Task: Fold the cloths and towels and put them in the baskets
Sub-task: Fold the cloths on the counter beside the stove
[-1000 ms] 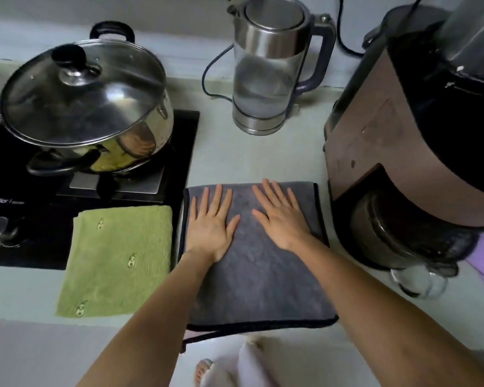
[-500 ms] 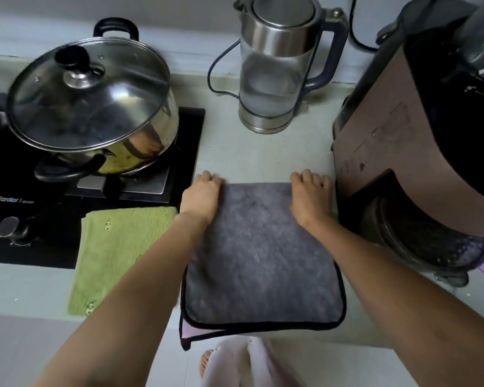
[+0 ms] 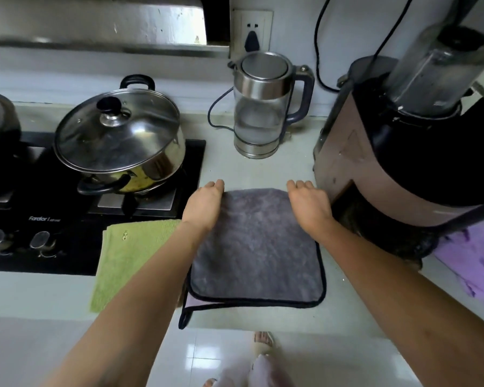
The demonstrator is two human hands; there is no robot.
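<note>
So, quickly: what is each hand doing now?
Left hand: grips the grey towel's far left corner.
Right hand: grips its far right corner.

Centre of the frame: a folded cloth (image 3: 256, 247) is laid on the countertop (image 3: 263, 169), its lower edge at the counter's front edge. The left hand (image 3: 203, 203) and the right hand (image 3: 308, 205) are placed at its upper left and upper right corners. Just left of it, a second towel (image 3: 129, 258) is laid partly over the stove (image 3: 67, 241). A lidded pot (image 3: 120, 143) is set on the stove, upper left. An electric kettle (image 3: 263, 107) stands behind the cloth, below a wall socket (image 3: 252, 30). A blender (image 3: 408, 141) stands at right; a third cloth (image 3: 475, 258) lies below it at the right edge.
</note>
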